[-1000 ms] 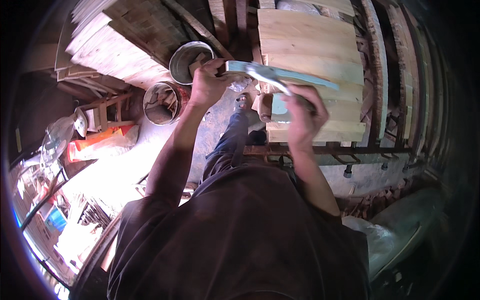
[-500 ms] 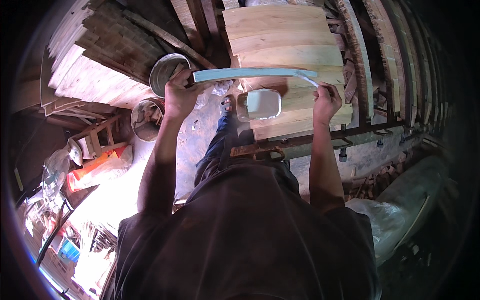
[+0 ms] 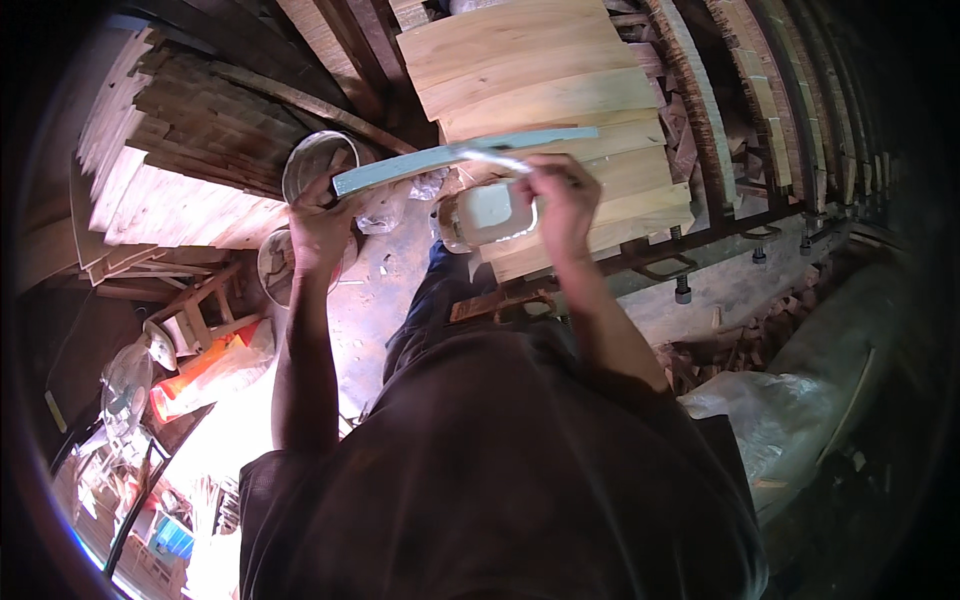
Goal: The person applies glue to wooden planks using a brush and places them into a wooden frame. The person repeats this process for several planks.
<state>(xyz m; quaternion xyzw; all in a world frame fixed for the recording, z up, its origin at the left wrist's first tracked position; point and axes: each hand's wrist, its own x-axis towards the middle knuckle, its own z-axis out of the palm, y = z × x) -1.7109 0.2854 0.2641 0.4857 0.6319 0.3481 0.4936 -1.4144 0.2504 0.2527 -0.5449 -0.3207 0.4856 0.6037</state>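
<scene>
My left hand (image 3: 318, 228) grips the left end of a long narrow wooden strip (image 3: 400, 168), whose upward edge looks pale blue-white. The strip's far end lies over the pale boards. In my right hand (image 3: 564, 205) is a slender white-coated brush (image 3: 492, 157), blurred by motion. Its tip meets the strip's pale edge near the middle. Just below the strip, a squarish tub (image 3: 448, 222) holds white liquid, with white smears round its rim.
Pale boards (image 3: 530, 55) lie side by side beneath the strip. Long metal clamp bars (image 3: 775, 100) run along the right. To the left are two buckets (image 3: 300, 170) and a stack of wooden planks (image 3: 190, 205). Clear plastic sheeting (image 3: 770, 410) lies at lower right.
My right hand has swept left with the brush, from near the strip's right end to its middle. The view has shifted, and the strip sits more tilted, its left end lower.
</scene>
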